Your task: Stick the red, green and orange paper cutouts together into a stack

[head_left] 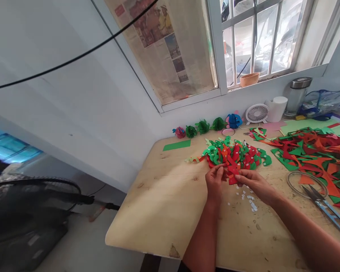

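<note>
A red cut-out paper piece [232, 174] is held between my two hands, just in front of a heap of green and red cut shapes [243, 155]. My left hand [215, 178] has its fingers pinched together at the piece's left side; whatever lies between those fingertips is too small to make out. My right hand [253, 183] grips the piece's right edge between thumb and fingers. Small white paper squares [252, 205] lie scattered on the wooden table [158, 211] below my right hand. Several of the heaped shapes carry white squares.
Scissors [327, 209] and a ring of tape [291, 185] lie at the right, beside a large pile of paper scraps [323, 158]. Folded paper figures [203, 126], a small white fan [256, 113] and a glass bottle [297, 98] stand along the wall. A green strip [177, 145] lies at the back left.
</note>
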### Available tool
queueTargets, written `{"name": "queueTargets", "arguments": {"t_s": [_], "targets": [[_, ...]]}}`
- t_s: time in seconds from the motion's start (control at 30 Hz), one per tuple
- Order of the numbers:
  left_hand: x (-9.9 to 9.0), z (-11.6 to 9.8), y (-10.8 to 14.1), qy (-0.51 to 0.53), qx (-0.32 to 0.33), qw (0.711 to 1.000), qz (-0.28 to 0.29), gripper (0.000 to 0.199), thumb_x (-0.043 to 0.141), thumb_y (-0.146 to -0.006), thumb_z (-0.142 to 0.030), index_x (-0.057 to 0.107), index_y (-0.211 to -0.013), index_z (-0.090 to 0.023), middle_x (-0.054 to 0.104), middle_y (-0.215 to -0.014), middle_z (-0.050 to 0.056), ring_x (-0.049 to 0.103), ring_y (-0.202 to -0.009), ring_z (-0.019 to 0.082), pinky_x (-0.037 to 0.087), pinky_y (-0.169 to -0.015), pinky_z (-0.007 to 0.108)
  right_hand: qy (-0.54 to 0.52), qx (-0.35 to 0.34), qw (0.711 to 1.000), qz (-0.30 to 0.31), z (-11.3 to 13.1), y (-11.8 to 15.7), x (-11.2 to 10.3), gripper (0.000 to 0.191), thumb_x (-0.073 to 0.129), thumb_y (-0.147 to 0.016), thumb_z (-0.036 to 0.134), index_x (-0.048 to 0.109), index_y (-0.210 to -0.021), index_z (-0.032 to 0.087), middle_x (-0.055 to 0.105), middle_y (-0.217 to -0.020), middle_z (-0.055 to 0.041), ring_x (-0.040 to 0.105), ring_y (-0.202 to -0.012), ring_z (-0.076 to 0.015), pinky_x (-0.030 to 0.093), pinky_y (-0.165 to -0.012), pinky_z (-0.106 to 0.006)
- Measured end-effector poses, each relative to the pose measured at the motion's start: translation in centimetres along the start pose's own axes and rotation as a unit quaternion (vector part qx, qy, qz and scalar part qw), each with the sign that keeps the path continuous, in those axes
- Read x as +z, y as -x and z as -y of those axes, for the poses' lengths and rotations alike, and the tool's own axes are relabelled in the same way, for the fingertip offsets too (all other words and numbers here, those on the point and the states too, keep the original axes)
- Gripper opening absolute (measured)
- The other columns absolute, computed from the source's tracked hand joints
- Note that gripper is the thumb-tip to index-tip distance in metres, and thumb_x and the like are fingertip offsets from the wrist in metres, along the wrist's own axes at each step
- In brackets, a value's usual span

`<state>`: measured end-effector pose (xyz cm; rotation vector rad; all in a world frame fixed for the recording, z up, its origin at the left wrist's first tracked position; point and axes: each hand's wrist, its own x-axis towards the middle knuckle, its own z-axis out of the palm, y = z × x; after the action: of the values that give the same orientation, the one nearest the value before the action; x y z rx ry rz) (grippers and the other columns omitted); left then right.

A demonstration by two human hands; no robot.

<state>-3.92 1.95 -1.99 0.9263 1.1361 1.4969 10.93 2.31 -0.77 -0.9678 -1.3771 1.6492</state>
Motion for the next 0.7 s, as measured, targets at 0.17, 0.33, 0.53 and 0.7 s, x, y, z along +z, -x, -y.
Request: {"name": "queueTargets", "arguments": {"t_s": [0.17,0.33,0.53,0.7], "targets": [[0.0,0.2,-0.4,0.095,-0.074,0.993,0.000,0.037,0.067,-0.063,-0.047,0.066,-0.072,-0.011,0.060,-0.056,0.003,0.052,-0.047,0.009,0.037,-0.046,0.021,0.071,0.015,0.997,0.021,-0.1,0.1,0.1,0.041,0.057,-0.073,0.057,0.062,-0.071,0.017,0.053,-0.064,0.0006,0.040,-0.058,-0.0115,0.031,-0.054,-0.023],[0.1,0.4,-0.5,0.076,-0.080,0.994,-0.012,0.032,0.072,-0.057,-0.042,0.062,-0.065,-0.012,0.056,-0.048,0.000,0.049,-0.042,0.008,0.035,-0.043,0.020,0.122,0.001,0.992,0.026,-0.4,0.0,0.1,0.044,0.055,-0.073,0.060,0.062,-0.070,0.017,0.048,-0.061,0.0017,0.037,-0.056,-0.0109,0.027,-0.051,-0.023],[-0.3,0.0,-0.9,0.010,-0.047,0.998,-0.028,0.025,0.067,-0.062,-0.037,0.060,-0.064,-0.013,0.057,-0.050,0.000,0.050,-0.043,0.009,0.036,-0.044,0.020,0.135,-0.009,0.990,0.031,-0.7,-0.2,-0.1,0.043,0.053,-0.076,0.058,0.063,-0.073,0.016,0.042,-0.058,0.0024,0.032,-0.054,-0.0097,0.024,-0.048,-0.023],[-2.6,-1.2,-2.2,-0.136,0.034,0.981,-0.135,0.014,0.058,-0.070,-0.027,0.062,-0.070,-0.013,0.060,-0.059,0.000,0.054,-0.052,0.009,0.043,-0.054,0.021,0.126,0.000,0.992,0.016,-0.8,-0.1,-0.1,0.040,0.053,-0.077,0.054,0.057,-0.065,0.016,0.040,-0.057,0.0034,0.031,-0.054,-0.0092,0.023,-0.049,-0.023]]}}
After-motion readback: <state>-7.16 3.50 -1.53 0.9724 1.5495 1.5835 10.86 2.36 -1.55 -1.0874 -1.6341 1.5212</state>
